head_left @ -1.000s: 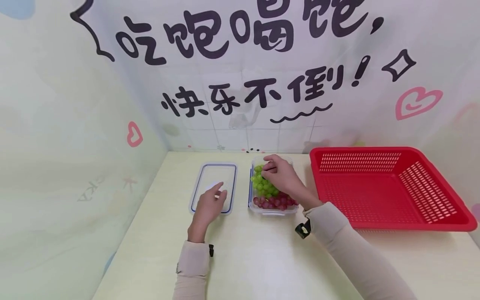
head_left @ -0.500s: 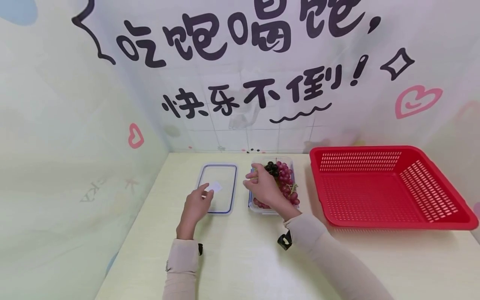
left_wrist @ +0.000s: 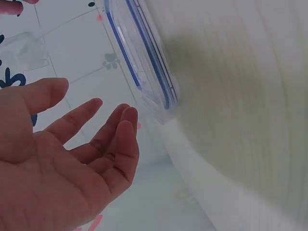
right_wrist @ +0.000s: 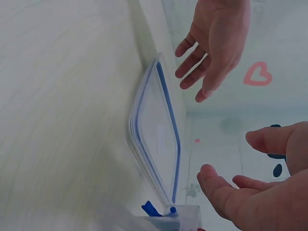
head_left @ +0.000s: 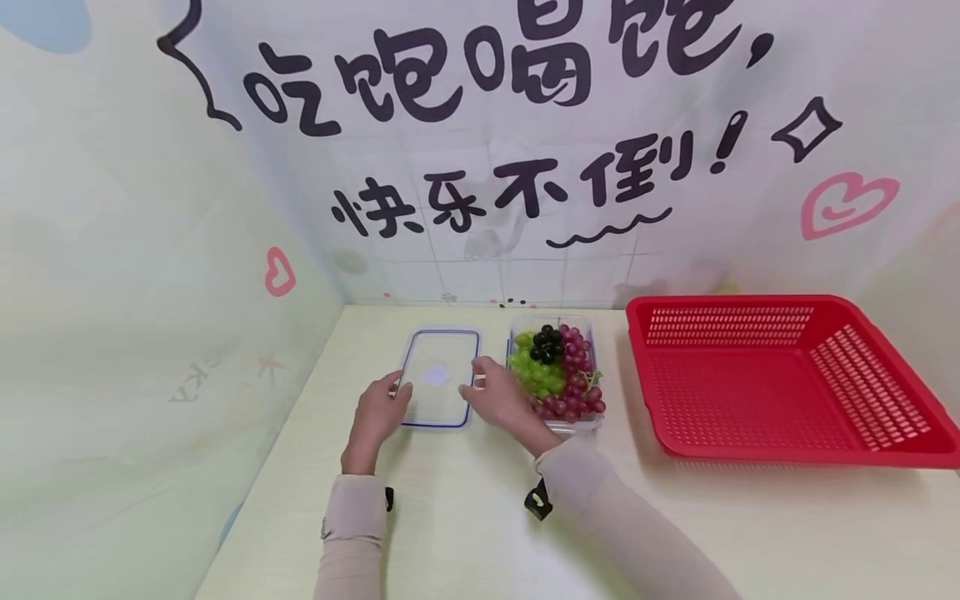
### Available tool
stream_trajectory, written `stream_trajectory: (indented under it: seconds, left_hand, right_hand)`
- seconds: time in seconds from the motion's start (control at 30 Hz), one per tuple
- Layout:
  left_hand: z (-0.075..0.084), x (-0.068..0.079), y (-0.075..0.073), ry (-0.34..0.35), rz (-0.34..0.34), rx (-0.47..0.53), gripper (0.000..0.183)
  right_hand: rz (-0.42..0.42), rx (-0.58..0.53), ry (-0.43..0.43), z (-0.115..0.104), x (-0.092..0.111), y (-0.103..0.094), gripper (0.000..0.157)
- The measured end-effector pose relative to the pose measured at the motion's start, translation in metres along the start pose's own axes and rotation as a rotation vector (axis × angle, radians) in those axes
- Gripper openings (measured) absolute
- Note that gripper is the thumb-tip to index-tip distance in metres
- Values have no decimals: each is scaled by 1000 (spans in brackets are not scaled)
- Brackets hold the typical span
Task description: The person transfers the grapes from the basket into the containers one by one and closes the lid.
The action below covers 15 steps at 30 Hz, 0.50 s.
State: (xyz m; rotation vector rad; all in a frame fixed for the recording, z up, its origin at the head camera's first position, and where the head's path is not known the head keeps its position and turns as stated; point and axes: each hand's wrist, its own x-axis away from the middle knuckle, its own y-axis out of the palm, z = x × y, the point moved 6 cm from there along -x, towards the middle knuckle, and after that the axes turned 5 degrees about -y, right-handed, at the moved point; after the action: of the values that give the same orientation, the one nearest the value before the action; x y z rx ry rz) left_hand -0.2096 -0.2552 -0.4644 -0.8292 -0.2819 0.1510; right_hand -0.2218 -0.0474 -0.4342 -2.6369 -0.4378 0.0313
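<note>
A clear lid with a blue seal lies flat on the table in the head view. My left hand hovers at its left edge, fingers loosely bent. Over its right edge is my right hand, thumb and fingers apart. Both wrist views show a gap between each hand and the lid, and nothing in either palm. Just right of the lid stands a clear food container holding green grapes, black grapes and red grapes. The right hand partly overlaps its left side.
A large red perforated basket occupies the right of the table. Behind the table rises a printed wall sheet, and another sheet borders the left side.
The right hand has moved left from the container to the lid, leaving the black grapes on top of the green ones. The left hand has shifted left, to the lid's left edge.
</note>
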Motion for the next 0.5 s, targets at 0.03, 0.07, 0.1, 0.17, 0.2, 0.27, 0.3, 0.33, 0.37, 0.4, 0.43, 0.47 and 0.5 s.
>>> stream_trajectory:
  seconds: [0.03, 0.07, 0.1, 0.17, 0.2, 0.27, 0.3, 0.33, 0.37, 0.4, 0.43, 0.47, 0.5]
  left_hand:
    - [-2, -1, 0, -5, -2, -3, 51]
    - [-3, -2, -1, -8, -6, -6, 50]
    - [-5, -3, -1, -13, -8, -5, 51]
    - [-8, -5, -2, -21, -14, -6, 51]
    - [-10, -6, -2, -26, -19, -7, 52]
    - [-13, -8, -3, -31, -27, -14, 53]
    - [-14, -9, -4, -35, -32, -19, 53]
    - [-15, -9, -5, -41, -38, -26, 54]
    - [-16, -10, -5, -48, -45, -31, 54]
    - [-16, -10, -6, -54, -53, -37, 55]
    - [-17, -10, -6, -61, -60, -42, 55]
    - [-18, -10, -6, -67, -68, -47, 56]
    - [-20, -11, -6, -78, -77, -46, 57]
  right_hand:
    - [-3, 6, 5, 1, -1, 4, 53]
    - [-6, 11, 4, 2, -1, 7, 54]
    - [-7, 13, 3, 3, -3, 11, 56]
    - [-3, 17, 8, 5, -5, 17, 58]
    - [4, 19, 9, 7, -6, 19, 59]
    - [13, 10, 16, 10, -8, 24, 60]
    - [17, 10, 23, 12, -9, 26, 61]
    - [21, 6, 32, 14, -9, 28, 62]
    - [23, 5, 38, 16, -10, 30, 62]
    - [25, 1, 39, 17, -11, 32, 62]
    - [26, -3, 43, 19, -12, 34, 62]
    - [29, -2, 45, 20, -12, 36, 62]
    - [34, -1, 49, 22, -13, 37, 62]
